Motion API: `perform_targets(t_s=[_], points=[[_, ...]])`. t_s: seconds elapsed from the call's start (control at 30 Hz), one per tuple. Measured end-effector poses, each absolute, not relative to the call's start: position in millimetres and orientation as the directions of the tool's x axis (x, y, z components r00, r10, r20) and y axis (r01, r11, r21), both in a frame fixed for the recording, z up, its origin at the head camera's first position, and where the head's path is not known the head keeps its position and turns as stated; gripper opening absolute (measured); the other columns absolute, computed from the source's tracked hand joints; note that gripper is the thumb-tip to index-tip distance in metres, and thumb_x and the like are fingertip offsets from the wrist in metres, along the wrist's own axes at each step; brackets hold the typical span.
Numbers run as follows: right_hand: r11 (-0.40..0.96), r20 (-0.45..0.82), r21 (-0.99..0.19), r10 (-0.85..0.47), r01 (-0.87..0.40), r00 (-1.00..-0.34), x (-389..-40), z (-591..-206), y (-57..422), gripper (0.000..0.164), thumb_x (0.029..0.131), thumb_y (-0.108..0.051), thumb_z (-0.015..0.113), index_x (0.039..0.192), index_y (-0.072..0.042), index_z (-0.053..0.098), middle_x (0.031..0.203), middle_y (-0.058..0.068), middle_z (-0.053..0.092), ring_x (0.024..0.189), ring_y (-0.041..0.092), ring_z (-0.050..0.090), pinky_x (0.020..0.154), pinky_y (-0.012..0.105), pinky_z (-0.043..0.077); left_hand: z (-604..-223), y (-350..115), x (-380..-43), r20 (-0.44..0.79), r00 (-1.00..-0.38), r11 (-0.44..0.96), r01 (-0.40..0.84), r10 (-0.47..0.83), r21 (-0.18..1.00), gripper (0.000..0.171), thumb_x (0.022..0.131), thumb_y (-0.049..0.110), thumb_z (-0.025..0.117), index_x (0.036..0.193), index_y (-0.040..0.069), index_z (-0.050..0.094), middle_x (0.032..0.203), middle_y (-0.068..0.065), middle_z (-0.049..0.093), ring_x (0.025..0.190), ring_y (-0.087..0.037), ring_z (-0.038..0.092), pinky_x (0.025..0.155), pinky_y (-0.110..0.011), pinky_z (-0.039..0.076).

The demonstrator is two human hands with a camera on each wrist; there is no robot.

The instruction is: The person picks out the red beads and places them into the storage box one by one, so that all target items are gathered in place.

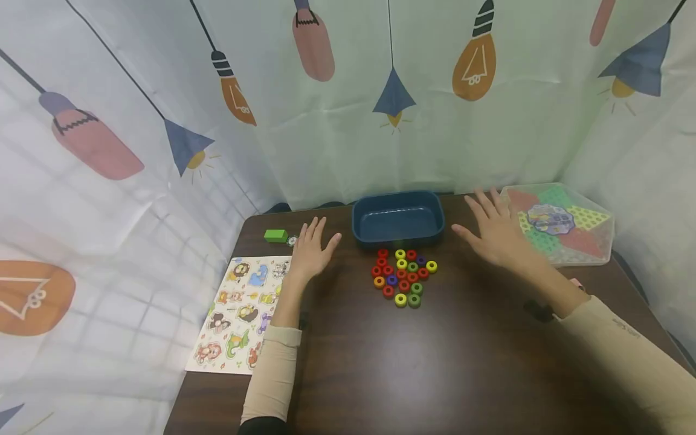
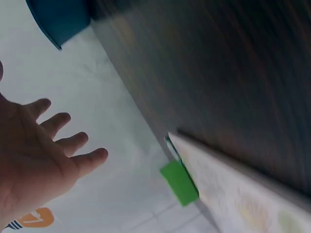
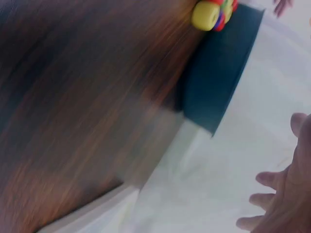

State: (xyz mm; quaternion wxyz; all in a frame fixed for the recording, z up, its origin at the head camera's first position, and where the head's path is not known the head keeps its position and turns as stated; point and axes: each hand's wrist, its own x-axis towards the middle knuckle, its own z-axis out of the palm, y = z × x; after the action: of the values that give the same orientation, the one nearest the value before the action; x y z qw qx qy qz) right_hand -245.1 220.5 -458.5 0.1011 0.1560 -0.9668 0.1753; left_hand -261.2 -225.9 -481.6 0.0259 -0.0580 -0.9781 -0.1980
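Note:
My left hand (image 1: 310, 252) is held over the table left of the dark blue tray (image 1: 399, 240), fingers spread and nothing in them. On the other side, my right hand (image 1: 493, 234) is raised between the tray and a clear plastic case, its fingers also spread and free. A cluster of small coloured rings (image 1: 401, 273) in red, yellow, green, orange and purple lies in front of the tray, between the two hands. In the left wrist view the left palm (image 2: 34, 160) faces up past the table edge; the right wrist view shows the right hand (image 3: 286, 184) holding nothing.
An animal picture board (image 1: 239, 320) lies on the left of the dark table (image 1: 402, 374). Behind it sit a green block (image 1: 275, 235) and a small round item (image 1: 292, 241). The patterned clear case (image 1: 560, 225) is at the back right. Printed curtains (image 1: 348, 145) hang behind the table.

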Motion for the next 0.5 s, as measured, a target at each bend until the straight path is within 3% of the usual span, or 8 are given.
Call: perform_targets(t_s=[0.1,0.3,0.4,0.5], points=[[0.865,0.276,-0.332,-0.292,-0.376,-0.916,-237,-456,209,0.079,0.096,-0.06,0.045,0.155,-0.011,0.026,0.164,0.009,0.008,0.149,0.036,-0.002,0.113,0.069,-0.002,-481,-215,-261,0.077,-0.994,0.848,0.11,0.081,0.518,0.078,0.095,0.07,0.029,0.158,0.027,0.013,0.164,-0.005,0.013,0.15,-0.031,0.01,0.117,-0.059,0.018],[0.819,0.279,-0.412,-0.303,-0.399,-0.911,-220,-452,182,0.077,0.094,-0.062,0.049,0.146,-0.007,0.042,0.158,0.013,0.028,0.143,0.04,0.025,0.112,0.063,0.023,-484,-191,-266,0.084,-0.996,0.638,0.087,0.035,0.765,0.079,0.095,0.067,0.039,0.156,0.02,0.022,0.16,-0.009,0.025,0.145,-0.03,0.026,0.116,-0.053,0.026],[0.788,0.219,-0.492,-0.299,-0.37,-0.929,-211,-453,169,0.07,0.092,-0.064,0.049,0.137,-0.01,0.052,0.145,0.011,0.046,0.133,0.034,0.042,0.107,0.057,0.035,-487,-181,-270,0.08,-0.996,0.509,0.084,0.031,0.856,0.078,0.096,0.062,0.043,0.154,0.015,0.024,0.158,-0.01,0.029,0.145,-0.028,0.029,0.115,-0.05,0.028],[0.753,0.168,-0.559,-0.307,-0.348,-0.937,-205,-458,159,0.053,0.094,-0.056,0.054,0.126,-0.014,0.062,0.127,0.005,0.061,0.118,0.028,0.056,0.098,0.053,0.045,-489,-171,-276,0.064,-0.998,0.364,0.068,0.022,0.929,0.074,0.098,0.054,0.048,0.154,0.013,0.023,0.157,-0.009,0.031,0.144,-0.027,0.03,0.116,-0.046,0.03]])
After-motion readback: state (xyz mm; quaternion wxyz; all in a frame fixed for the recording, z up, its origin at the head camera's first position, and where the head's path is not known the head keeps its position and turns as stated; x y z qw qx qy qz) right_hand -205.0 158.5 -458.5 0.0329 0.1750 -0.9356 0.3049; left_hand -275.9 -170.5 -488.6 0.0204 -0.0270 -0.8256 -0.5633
